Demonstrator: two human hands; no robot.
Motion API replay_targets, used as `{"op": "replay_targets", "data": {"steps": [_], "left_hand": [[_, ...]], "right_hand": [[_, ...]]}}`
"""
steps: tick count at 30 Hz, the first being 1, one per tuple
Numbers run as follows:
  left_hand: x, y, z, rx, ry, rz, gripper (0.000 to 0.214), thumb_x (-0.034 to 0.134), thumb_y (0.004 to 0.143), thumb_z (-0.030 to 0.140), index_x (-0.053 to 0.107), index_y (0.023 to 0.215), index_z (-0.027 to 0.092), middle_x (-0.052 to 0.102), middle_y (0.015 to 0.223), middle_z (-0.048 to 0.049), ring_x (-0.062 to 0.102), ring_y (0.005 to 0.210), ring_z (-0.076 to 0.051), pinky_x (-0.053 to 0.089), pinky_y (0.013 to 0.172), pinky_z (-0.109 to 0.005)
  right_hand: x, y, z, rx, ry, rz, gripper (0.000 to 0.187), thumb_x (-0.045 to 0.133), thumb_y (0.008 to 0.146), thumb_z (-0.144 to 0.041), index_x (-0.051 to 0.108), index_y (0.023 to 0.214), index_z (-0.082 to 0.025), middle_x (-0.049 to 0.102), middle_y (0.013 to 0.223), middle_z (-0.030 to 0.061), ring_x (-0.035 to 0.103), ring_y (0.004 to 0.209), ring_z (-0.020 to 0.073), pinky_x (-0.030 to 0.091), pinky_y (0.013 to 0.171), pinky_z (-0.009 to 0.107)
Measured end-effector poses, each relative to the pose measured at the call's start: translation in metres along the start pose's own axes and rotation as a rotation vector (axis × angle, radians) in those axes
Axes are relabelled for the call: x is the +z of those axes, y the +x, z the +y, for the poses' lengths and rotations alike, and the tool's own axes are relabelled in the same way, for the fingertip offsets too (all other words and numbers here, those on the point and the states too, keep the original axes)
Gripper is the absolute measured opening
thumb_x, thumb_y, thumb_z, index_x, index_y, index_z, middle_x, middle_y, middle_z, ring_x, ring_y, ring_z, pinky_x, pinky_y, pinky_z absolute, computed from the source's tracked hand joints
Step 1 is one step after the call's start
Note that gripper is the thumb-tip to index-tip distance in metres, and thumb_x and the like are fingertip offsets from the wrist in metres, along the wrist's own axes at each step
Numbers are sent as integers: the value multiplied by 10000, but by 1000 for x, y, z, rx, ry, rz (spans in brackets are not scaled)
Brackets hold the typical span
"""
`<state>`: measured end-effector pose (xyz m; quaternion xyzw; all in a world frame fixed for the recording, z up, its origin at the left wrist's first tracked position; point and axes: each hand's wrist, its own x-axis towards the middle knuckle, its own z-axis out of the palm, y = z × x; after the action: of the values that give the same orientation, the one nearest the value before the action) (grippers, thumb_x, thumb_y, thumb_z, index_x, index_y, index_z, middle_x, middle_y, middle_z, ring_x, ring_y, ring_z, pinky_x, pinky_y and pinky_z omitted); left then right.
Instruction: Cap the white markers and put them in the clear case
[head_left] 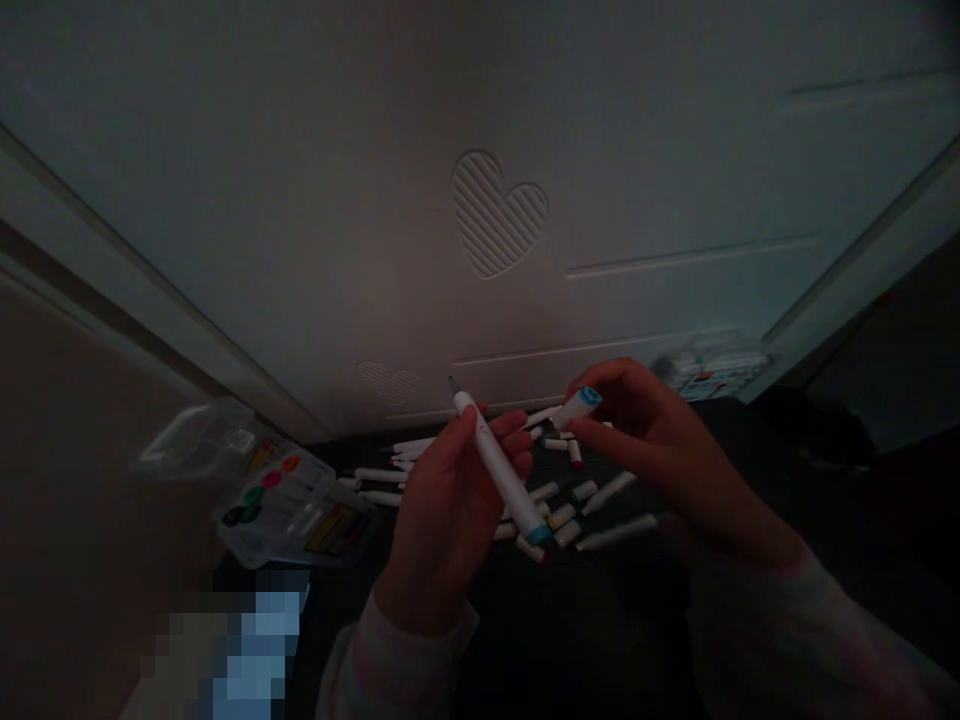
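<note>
In dim light my left hand (450, 500) is closed around a white marker (499, 468) with a blue band near its lower end; its uncapped dark tip points up and left. My right hand (652, 450) pinches a white cap with a blue end (579, 407), held just right of the marker's tip and apart from it. Below both hands several white markers and loose caps (585, 505) lie scattered on a dark surface.
A clear plastic marker case (289, 505) with coloured dots lies open at the left, its lid (199, 440) beside it. A white panel with an embossed heart (495, 215) stands behind. Another pack of markers (709, 372) lies at the right. A blurred patch fills the lower left.
</note>
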<state>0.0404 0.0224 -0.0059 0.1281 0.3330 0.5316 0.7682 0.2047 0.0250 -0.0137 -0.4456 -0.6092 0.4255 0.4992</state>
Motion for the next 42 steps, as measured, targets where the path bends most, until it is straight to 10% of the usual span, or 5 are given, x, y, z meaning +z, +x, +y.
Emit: {"op": "replay_targets", "data": {"steps": [7, 19, 34, 42], "left_hand": [[-10, 7, -7, 105, 300, -270, 142, 506, 747, 173, 579, 854, 116, 605, 702, -22, 457, 443, -62, 355, 405, -185], [-17, 4, -7, 259, 788, -262, 211, 517, 809, 367, 599, 889, 189, 447, 554, 52, 367, 467, -60, 264, 432, -181], [-10, -4, -5, 268, 838, -160, 126, 675, 683, 254, 637, 753, 156, 479, 538, 47, 376, 459, -53, 272, 420, -181], [-9, 5, -2, 447, 190, -134, 206, 681, 692, 310, 564, 743, 149, 430, 579, 48, 386, 492, -47, 300, 379, -129]], "right_hand": [[-2, 1, -1, 25, 71, 68, 204, 621, 725, -215, 493, 884, -227, 547, 698, -23, 538, 601, 114, 430, 507, 223], [-3, -1, -7, 80, 139, 125, 160, 601, 723, -282, 496, 835, -239, 565, 688, -4, 537, 539, 130, 415, 448, 247], [9, -5, -6, -32, -65, -66, 140, 628, 741, -270, 599, 860, -203, 498, 655, -23, 484, 591, 106, 379, 518, 225], [22, -4, 0, 21, -172, -283, 263, 538, 806, -377, 576, 986, -189, 611, 842, 26, 563, 753, 138, 426, 640, 249]]}}
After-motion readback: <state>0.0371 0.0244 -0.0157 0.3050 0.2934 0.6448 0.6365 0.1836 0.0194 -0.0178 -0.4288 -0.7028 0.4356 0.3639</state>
